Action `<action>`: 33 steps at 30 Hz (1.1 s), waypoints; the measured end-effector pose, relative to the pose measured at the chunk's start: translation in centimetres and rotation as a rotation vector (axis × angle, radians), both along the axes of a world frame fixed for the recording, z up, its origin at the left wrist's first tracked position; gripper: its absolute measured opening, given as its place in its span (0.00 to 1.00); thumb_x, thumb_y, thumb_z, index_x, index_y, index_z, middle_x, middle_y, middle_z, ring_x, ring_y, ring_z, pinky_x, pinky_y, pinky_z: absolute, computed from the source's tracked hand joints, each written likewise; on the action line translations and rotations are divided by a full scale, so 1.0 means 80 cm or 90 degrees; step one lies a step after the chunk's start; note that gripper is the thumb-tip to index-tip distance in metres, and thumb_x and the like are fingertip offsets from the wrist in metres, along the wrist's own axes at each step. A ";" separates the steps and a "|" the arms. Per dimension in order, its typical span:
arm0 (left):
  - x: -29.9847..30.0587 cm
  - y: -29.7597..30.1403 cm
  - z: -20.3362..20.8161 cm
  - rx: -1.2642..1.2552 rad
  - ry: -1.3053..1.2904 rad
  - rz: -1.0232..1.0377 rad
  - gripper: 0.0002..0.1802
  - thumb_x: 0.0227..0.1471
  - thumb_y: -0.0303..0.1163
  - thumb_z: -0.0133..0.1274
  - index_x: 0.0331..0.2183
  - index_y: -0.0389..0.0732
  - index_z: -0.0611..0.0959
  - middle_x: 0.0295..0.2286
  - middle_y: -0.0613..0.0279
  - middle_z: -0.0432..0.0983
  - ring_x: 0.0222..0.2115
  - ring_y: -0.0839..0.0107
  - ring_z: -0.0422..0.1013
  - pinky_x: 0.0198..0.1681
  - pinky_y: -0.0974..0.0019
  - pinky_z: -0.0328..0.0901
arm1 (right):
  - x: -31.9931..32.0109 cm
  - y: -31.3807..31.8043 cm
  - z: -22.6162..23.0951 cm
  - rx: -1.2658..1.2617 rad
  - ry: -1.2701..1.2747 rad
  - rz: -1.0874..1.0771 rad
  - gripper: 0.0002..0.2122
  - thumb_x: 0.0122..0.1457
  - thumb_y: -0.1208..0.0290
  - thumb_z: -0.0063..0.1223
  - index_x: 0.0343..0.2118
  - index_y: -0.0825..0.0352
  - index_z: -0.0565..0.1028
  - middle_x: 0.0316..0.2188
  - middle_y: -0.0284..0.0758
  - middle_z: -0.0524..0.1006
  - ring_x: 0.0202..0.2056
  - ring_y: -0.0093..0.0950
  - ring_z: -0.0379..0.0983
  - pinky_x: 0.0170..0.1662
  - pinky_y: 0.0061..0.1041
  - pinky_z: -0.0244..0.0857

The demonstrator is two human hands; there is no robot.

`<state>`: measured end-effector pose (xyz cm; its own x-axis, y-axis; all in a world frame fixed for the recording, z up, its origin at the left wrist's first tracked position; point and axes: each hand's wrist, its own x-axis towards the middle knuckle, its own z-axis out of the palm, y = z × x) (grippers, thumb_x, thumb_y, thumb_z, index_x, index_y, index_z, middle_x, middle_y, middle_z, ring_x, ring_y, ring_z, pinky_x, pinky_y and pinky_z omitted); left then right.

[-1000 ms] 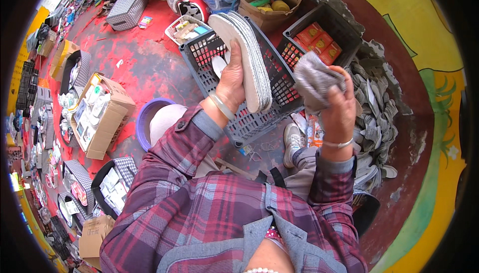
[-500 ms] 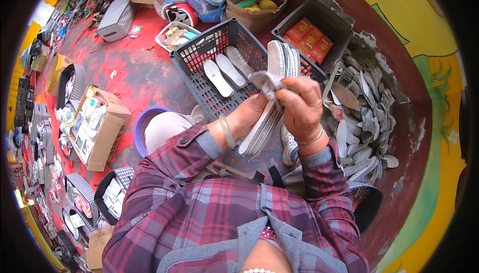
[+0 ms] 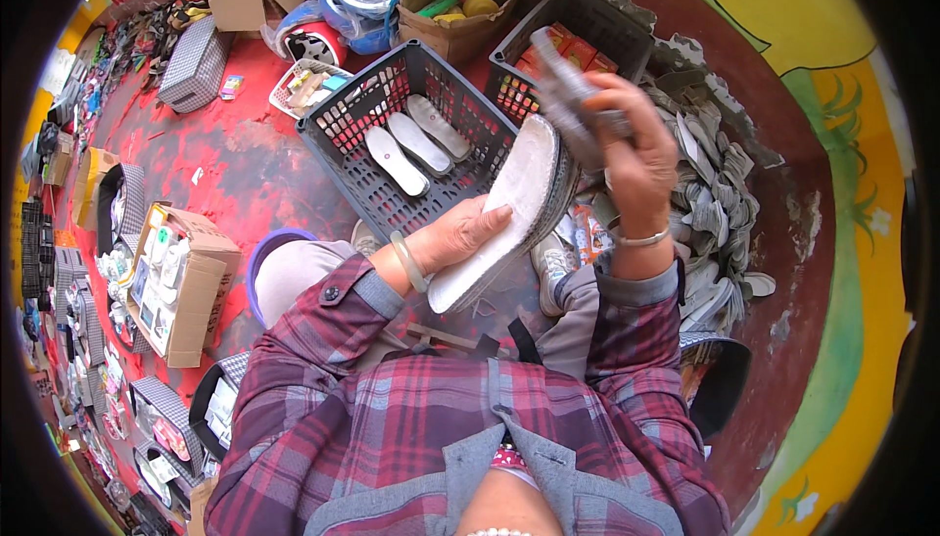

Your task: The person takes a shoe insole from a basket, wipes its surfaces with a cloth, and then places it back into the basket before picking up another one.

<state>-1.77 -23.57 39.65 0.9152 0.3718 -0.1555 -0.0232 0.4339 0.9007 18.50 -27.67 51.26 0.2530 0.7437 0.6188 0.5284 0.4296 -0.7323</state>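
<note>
left hand [image 3: 460,237] lies flat under a white shoe sole [image 3: 504,208] just right of the black crate [image 3: 411,135], fingers closed on its edge; right hand [image 3: 632,159] grips a grey cloth [image 3: 573,95] above it; a hard wipe could tip the loosely held sole off

Matt fabric-faced insole [image 3: 509,205], perforated plastic crate [image 3: 392,105]

Person wearing a red-and-grey plaid shirt [image 3: 392,428] with grey cuffs, a pale bangle on the left wrist, a silver bracelet on the right.
</note>
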 end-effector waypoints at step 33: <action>0.010 0.034 -0.001 -0.375 -0.054 0.255 0.25 0.57 0.53 0.42 0.42 0.41 0.76 0.27 0.65 0.76 0.23 0.75 0.71 0.25 0.71 0.68 | -0.052 0.046 -0.086 -0.073 0.079 0.166 0.14 0.46 0.89 0.45 0.35 0.67 0.75 0.36 0.33 0.75 0.41 0.26 0.70 0.46 0.22 0.62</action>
